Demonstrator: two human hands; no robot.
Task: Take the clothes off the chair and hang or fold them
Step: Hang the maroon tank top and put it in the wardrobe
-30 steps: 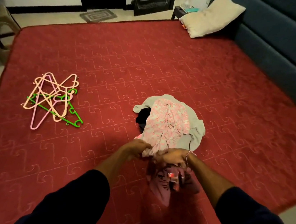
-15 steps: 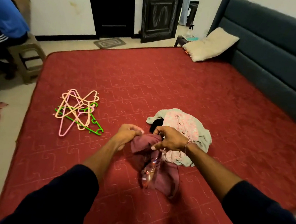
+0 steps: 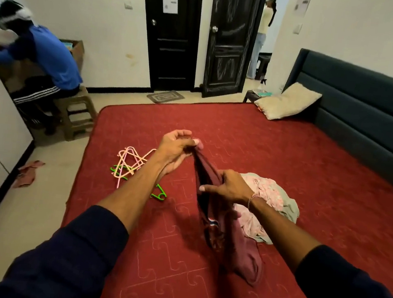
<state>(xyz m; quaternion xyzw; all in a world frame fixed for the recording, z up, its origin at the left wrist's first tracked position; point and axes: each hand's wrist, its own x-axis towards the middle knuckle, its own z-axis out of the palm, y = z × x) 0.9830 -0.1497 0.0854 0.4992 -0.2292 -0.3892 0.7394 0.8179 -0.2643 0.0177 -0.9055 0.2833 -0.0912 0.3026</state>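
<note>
I am holding a maroon cloth garment (image 3: pixel 219 232) above the red patterned bed cover (image 3: pixel 300 167). My left hand (image 3: pixel 178 146) is pinching its upper edge, grip closed on the fabric; my right hand (image 3: pixel 229 187) is gripping it lower down. The rest is hanging bunched and twisted. Likely risk: with only a fingertip pinch, the edge could be slipping free onto the pile of pink and grey clothes (image 3: pixel 268 203), or draping unevenly for the pink, peach and green plastic hangers (image 3: pixel 131 162) nearby.

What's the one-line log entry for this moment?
left hand: pinches maroon garment | right hand: grips it | hangers: on bed, untouched
</note>
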